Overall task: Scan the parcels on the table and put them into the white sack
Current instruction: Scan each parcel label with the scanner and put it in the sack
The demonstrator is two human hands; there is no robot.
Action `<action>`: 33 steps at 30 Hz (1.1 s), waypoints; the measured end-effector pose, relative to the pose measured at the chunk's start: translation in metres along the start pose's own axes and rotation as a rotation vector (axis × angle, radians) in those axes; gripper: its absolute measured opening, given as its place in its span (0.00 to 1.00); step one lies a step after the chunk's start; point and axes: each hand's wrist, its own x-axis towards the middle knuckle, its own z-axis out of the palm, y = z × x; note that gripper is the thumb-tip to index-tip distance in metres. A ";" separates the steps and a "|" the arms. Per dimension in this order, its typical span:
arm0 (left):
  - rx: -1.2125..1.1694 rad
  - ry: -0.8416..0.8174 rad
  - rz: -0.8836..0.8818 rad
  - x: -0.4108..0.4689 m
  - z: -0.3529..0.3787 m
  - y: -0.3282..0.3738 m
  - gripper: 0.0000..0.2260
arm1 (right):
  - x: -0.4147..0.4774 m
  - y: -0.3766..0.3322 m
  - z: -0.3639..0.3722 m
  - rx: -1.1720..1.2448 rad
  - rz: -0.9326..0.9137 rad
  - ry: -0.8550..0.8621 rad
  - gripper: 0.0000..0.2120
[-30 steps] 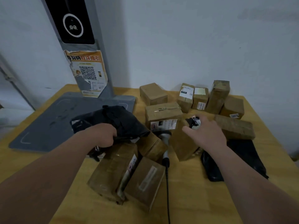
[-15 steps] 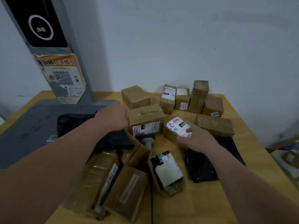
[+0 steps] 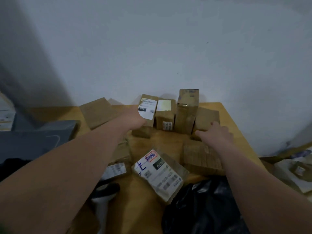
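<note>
Several brown cardboard parcels stand in a row at the back of the wooden table [image 3: 170, 141]. My left hand [image 3: 135, 119] is against the left side of an upright box with a white label [image 3: 147, 110]; its fingers are hidden behind that box. With its fingers spread, my right hand [image 3: 217, 134] rests on the low brown box [image 3: 206, 117] at the right end of the row. Between them stand a box with a pale top label [image 3: 164, 116] and a tall box [image 3: 187, 110]. A labelled parcel [image 3: 158, 173] lies tilted in the foreground.
A hand-held scanner [image 3: 105, 189] lies under my left forearm beside another labelled box [image 3: 116, 168]. A black poly bag [image 3: 202, 208] fills the near right, with a flat brown box [image 3: 201, 157] behind it. A grey platform [image 3: 33, 137] is at the left. White sacking [image 3: 287, 173] lies beyond the table's right edge.
The view swung right and forward. Both hands left the parcels in the middle of the table and reached to the back row, the left to the white-labelled box, the right onto the low box.
</note>
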 end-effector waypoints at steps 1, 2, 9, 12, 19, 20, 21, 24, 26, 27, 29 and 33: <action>-0.006 0.002 -0.010 0.013 0.009 0.001 0.15 | 0.012 0.001 0.005 0.011 0.022 0.002 0.34; -0.020 0.003 -0.030 0.027 0.019 -0.002 0.15 | 0.022 0.002 0.009 0.023 0.038 0.004 0.36; -0.088 0.089 -0.252 0.109 0.074 -0.040 0.50 | 0.077 0.004 0.043 0.099 0.123 0.024 0.47; -0.105 0.139 -0.281 0.111 0.079 -0.036 0.51 | 0.090 0.004 0.052 0.118 0.135 0.046 0.48; -0.273 0.177 -0.329 0.109 0.078 -0.034 0.50 | 0.092 0.004 0.058 0.179 0.068 0.119 0.44; -0.289 0.190 -0.333 0.106 0.076 -0.035 0.45 | 0.090 0.004 0.056 0.182 0.054 0.132 0.45; -0.297 0.200 -0.333 0.102 0.074 -0.034 0.41 | 0.087 0.004 0.053 0.187 0.039 0.148 0.45; -0.305 0.243 -0.322 0.091 0.061 -0.031 0.38 | 0.074 -0.001 0.038 0.218 -0.022 0.197 0.46; -0.309 0.257 -0.304 0.079 0.047 -0.027 0.39 | 0.059 -0.005 0.026 0.236 -0.042 0.217 0.46; -0.319 0.262 -0.298 0.070 0.040 -0.024 0.40 | 0.050 -0.006 0.020 0.244 -0.041 0.221 0.46; -0.343 0.278 -0.271 0.051 0.028 -0.021 0.46 | 0.027 -0.007 0.010 0.261 -0.032 0.225 0.46; -0.288 0.285 -0.189 0.004 0.007 -0.017 0.41 | -0.030 0.003 -0.006 0.278 0.007 0.236 0.46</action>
